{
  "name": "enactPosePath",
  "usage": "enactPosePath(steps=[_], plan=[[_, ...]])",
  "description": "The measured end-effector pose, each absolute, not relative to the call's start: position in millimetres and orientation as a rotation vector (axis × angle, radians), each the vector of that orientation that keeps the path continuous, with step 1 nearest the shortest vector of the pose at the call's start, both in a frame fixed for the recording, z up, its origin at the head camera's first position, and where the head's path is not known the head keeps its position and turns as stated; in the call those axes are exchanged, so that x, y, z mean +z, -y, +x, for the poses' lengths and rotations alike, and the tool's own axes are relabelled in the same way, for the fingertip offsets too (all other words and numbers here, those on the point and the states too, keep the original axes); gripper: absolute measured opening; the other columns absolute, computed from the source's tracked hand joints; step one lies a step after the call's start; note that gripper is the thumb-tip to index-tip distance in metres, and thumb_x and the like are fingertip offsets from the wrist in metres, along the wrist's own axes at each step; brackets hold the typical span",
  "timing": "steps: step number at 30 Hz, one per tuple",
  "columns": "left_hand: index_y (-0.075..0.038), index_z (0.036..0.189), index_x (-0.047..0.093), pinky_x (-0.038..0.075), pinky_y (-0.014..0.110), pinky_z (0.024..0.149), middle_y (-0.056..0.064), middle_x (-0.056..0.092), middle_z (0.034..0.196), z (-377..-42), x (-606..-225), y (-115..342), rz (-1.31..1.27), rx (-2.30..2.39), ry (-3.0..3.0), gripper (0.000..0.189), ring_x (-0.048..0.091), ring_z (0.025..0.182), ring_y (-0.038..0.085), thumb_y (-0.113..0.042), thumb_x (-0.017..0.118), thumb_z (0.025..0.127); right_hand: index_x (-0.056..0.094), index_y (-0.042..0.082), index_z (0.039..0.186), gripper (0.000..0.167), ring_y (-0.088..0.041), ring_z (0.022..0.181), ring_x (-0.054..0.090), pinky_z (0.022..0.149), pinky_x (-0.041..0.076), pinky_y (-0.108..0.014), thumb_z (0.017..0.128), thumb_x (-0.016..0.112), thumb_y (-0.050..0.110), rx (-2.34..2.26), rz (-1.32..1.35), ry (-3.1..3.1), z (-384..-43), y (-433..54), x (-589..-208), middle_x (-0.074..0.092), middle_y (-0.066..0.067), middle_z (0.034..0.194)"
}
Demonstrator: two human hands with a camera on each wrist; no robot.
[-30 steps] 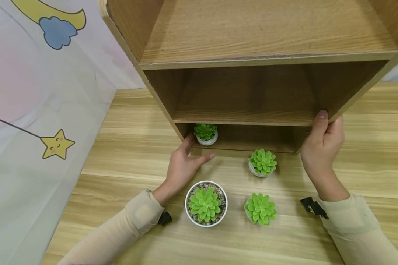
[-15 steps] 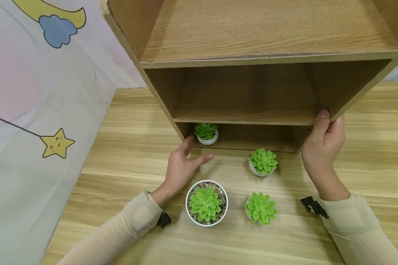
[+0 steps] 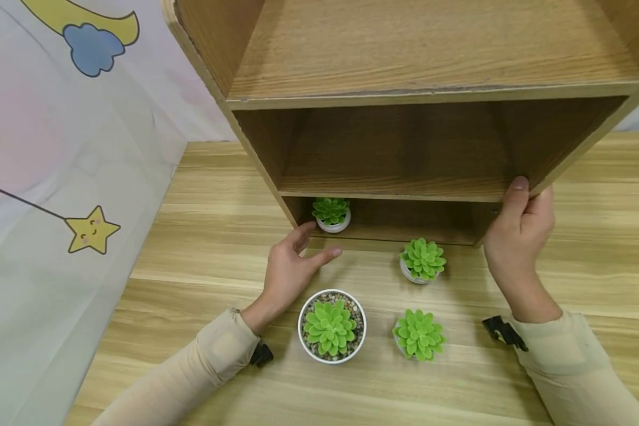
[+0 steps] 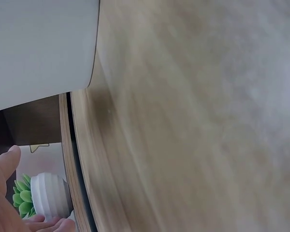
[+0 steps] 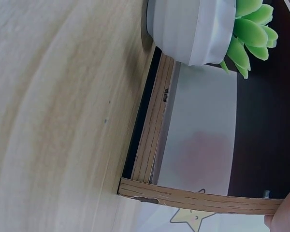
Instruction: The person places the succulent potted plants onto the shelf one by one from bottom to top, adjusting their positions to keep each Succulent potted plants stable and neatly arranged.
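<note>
My left hand (image 3: pixel 290 269) is by the lower left corner of the wooden shelf unit (image 3: pixel 373 196), thumb spread away from the fingers. Its fingertips are beside a small potted succulent (image 3: pixel 332 216) on the bottom shelf; whether they touch the white pot I cannot tell. That pot also shows sideways in the left wrist view (image 4: pixel 49 195). My right hand (image 3: pixel 519 248) grips the unit's right side panel, thumb inside and fingers around the outer face. A second small potted succulent (image 3: pixel 422 260) stands on the table just before the bottom shelf.
Nearer the front of the wood-grain table (image 3: pixel 191 248) are a larger white-potted succulent (image 3: pixel 330 326) with pebbles and another small succulent (image 3: pixel 419 335). The unit's upper shelves rise over the bottom one. A printed cloth (image 3: pixel 48 195) hangs along the left.
My left fingers have shifted slightly, loosening from the unit's lower left edge. My right hand, the shelf unit and the succulents look the same.
</note>
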State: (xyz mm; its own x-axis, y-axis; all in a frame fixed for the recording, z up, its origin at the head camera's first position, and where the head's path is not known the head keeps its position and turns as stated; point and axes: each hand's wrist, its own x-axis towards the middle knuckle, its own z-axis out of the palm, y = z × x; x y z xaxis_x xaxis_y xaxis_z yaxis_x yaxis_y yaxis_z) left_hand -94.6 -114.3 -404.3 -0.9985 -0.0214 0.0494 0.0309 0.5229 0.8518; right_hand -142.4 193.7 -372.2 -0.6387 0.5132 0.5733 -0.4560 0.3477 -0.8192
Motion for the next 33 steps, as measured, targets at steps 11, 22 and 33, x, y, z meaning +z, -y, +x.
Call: enactPosePath(steps=[11, 22, 33], plan=[[-0.006, 0.133, 0.058, 0.047, 0.029, 0.097, 0.005, 0.061, 0.130, -94.0, -403.4, 114.3, -0.022, -1.576, 2.694, 0.072, 0.058, 0.117, 0.017, -0.037, 0.086, 0.075, 0.066, 0.006, 0.101, 0.021, -0.009, 0.075, 0.043, 0.073, 0.032, -0.021, 0.101, 0.045, 0.007, 1.430, -0.068, 1.759, -142.9, -193.0, -373.7, 0.043, 0.012, 0.076], [-0.009, 0.126, 0.064, 0.049, 0.033, 0.097, 0.003, 0.065, 0.123, -91.9, -399.6, 117.0, 0.003, -1.518, 2.752, 0.063, 0.061, 0.113, 0.022, -0.040, 0.085, 0.076, 0.067, 0.008, 0.103, 0.021, -0.010, 0.071, 0.042, 0.070, 0.032, -0.021, 0.102, 0.045, 0.009, 1.440, -0.039, 1.750, -142.3, -192.8, -372.1, 0.043, 0.010, 0.075], [-0.008, 0.121, 0.067, 0.050, 0.034, 0.093, 0.005, 0.068, 0.116, -91.1, -401.1, 117.5, -0.092, -1.538, 2.759, 0.057, 0.063, 0.106, 0.021, -0.035, 0.087, 0.075, 0.065, 0.006, 0.100, 0.020, -0.009, 0.071, 0.042, 0.070, 0.032, -0.021, 0.102, 0.046, 0.006, 1.444, -0.047, 1.743, -142.9, -193.8, -372.7, 0.043, 0.010, 0.074]])
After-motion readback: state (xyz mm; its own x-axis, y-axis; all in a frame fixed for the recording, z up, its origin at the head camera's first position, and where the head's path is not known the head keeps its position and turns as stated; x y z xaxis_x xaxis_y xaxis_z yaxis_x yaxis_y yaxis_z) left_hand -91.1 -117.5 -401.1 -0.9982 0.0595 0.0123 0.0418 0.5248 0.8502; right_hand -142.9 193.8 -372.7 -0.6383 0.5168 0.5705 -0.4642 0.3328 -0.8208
